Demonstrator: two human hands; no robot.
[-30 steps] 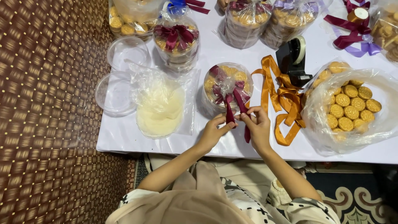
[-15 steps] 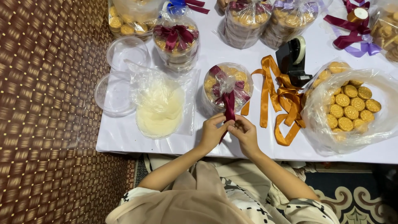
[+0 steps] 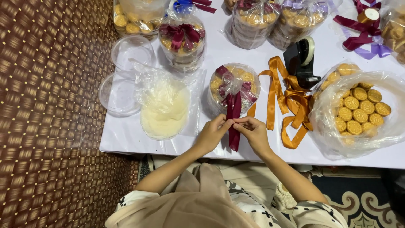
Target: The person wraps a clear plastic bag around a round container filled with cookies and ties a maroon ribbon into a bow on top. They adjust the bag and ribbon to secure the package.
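We are sitting at the white-covered table [image 3: 253,63], working at its near edge, and beside it the brown woven mat [image 3: 46,114] is covering the floor on our left. At far right the big clear plastic bag of round golden cookies [image 3: 358,112] is lying open-mouthed; left of centre the crumpled clear bag of pale cream wafers [image 3: 163,107] is resting against two empty clear round lids [image 3: 122,78]. Straight ahead the clear round tub of cookies wrapped in cellophane [image 3: 234,86] is standing just beyond our hands, near the table edge, and the dark red satin ribbon [image 3: 233,114] is running over its top and trailing down toward us. Our left hand [image 3: 212,135] and right hand [image 3: 254,133] are meeting over that trailing tail, fingertips touching, each curled nearly closed and pinching the ribbon between thumb and forefinger. We are judging this as the tying stage: the ribbon is already gathered on the tub, the tails being worked into a knot or bow. The next move is calling for even tension on both tails, with the satin kept flat. To the right the loose orange satin ribbon [image 3: 287,105] is lying in loops beside the black tape dispenser [image 3: 301,61]. Finished beribboned tubs [image 3: 182,40] are lining the far side.
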